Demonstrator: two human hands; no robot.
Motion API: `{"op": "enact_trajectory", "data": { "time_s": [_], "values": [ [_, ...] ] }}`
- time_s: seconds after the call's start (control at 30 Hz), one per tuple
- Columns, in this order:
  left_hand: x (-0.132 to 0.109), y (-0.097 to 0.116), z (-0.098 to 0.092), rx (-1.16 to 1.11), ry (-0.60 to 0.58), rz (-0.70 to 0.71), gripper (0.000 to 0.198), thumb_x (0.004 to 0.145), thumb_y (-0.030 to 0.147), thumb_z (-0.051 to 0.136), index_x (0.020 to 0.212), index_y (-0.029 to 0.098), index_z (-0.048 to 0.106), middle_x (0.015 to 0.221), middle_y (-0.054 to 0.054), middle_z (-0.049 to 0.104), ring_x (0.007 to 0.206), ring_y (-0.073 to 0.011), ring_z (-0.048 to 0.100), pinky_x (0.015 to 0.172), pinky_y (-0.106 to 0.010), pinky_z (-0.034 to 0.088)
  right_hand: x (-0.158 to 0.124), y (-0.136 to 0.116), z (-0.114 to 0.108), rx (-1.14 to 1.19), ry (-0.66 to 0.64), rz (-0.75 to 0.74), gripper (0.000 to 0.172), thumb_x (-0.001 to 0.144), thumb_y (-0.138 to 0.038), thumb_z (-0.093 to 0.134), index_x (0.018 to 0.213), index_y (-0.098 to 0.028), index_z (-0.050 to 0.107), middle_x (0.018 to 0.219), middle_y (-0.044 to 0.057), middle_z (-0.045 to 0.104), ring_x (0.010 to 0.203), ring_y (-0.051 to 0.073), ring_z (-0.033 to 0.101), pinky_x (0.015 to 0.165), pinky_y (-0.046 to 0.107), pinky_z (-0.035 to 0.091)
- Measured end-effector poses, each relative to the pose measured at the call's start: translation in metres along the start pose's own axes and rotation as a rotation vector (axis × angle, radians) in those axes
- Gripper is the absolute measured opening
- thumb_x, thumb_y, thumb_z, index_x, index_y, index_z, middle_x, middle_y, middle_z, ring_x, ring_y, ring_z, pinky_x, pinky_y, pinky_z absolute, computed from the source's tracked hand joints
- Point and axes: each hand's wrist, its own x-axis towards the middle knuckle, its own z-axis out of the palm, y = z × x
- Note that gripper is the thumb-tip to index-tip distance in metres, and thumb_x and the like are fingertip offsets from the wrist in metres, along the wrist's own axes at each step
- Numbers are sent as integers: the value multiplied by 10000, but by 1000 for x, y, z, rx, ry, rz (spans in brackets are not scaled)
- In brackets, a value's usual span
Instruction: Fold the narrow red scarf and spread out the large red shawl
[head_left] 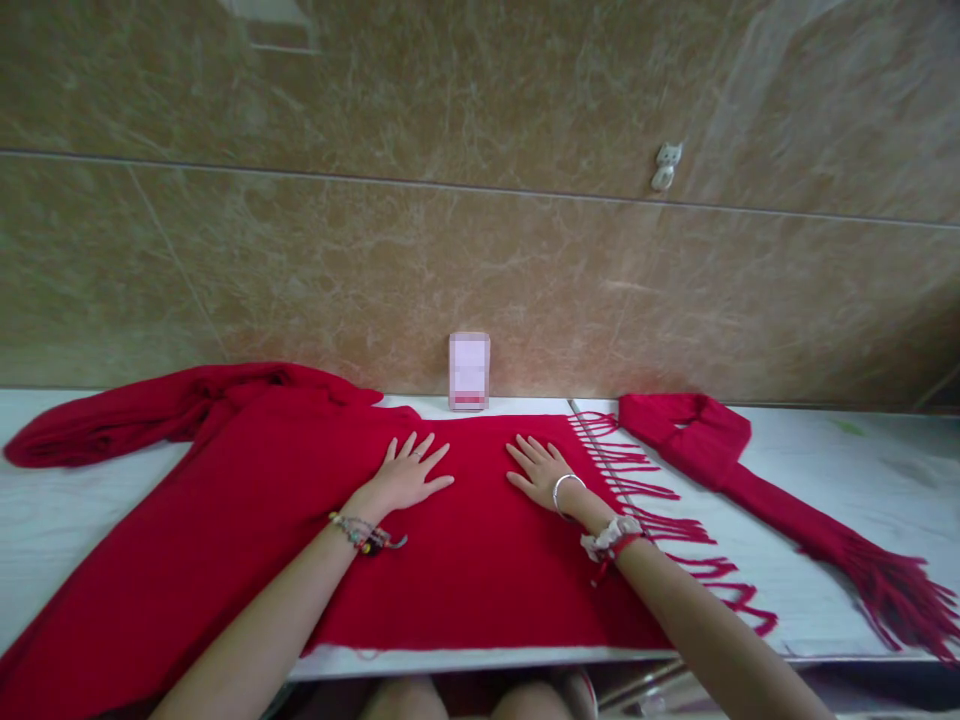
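Note:
A wide red scarf (480, 590) lies spread over the table, with its fringe (675, 530) fanned out on the right side. My left hand (410, 472) rests flat on the scarf, fingers spread, near the middle of the cloth. Flat on the same cloth, a little to the right, is my right hand (541, 474), its fingers also apart. Neither hand grips the fabric. On the left the cloth runs on in a loose stretch toward the table's front edge, and a bunched red length (187, 395) lies behind it.
To the right, a narrow folded red scarf (750, 485) with a fringed end lies on the white table (847, 450). A phone-like device (469, 372), its screen blurred, leans upright against the tiled wall (337, 270). A small cat figure (666, 166) is on the wall.

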Motion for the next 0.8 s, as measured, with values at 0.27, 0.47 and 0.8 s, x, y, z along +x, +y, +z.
{"op": "enact_trajectory", "data": {
  "time_s": [0.27,0.47,0.8],
  "values": [
    [10,-19,-31,-12,-70,15,606,840,578,315,1374,296,274,1462,-56,213,1334,-320,138,1031,-530,143,-1,9,6,27,11,-56,579,877,-490,285,1375,-196,306,1452,99,226,1328,264,191,1055,491,173],
    [23,-43,-26,-12,142,-324,629,866,552,260,1409,246,175,1465,-116,193,1317,-361,171,993,-561,212,16,4,3,128,21,-28,600,852,-521,331,1372,-222,312,1445,109,259,1325,297,192,1028,558,182],
    [34,-53,-2,0,179,-255,652,843,592,250,1394,245,231,1460,-73,232,1332,-325,134,1015,-585,144,23,-47,-8,117,-63,-132,633,846,-553,347,1384,-226,280,1463,92,206,1337,296,139,1046,549,129]
  ]
}}
